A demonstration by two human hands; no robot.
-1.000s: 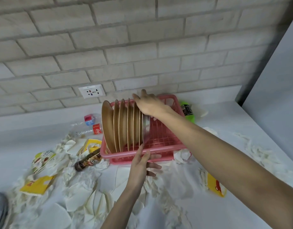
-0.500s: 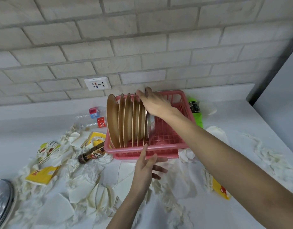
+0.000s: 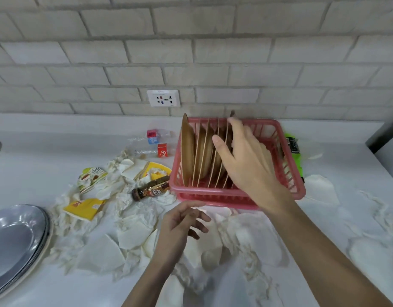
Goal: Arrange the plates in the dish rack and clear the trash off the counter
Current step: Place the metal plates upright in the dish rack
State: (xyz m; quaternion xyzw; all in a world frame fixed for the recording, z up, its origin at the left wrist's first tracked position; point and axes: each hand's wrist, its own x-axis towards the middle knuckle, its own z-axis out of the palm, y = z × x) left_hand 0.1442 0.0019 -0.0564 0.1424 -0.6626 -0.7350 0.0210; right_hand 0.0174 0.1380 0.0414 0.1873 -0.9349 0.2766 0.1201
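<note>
**Plates** (image 3: 187, 151): brown, several, standing on edge in the slots of the pink dish rack (image 3: 290, 192), beneath and left of the right hand (image 3: 242, 160). Judged racked.

**Right hand:** fingers straight and spread over the plate rims, gripping nothing; contact unclear.

**Left hand** (image 3: 182, 222): loosely curled, empty, just in front of the rack.

**Metal plates** (image 3: 16, 235): stacked far left of the left hand, not yet racked.

**Trash, all on the table** (image 3: 25, 169):
- crumpled paper (image 3: 133, 231) around the left hand
- yellow wrappers (image 3: 84, 208), brown bottle (image 3: 151, 190) and clear bottles (image 3: 162, 150) to its left
- green bottle (image 3: 298, 167) right of the right hand

Clearing apparently not begun.

Brown plates (image 3: 187, 151) upright in pink dish rack (image 3: 235, 197), trash (image 3: 129, 229) strewn on counter (image 3: 25, 173)
</note>
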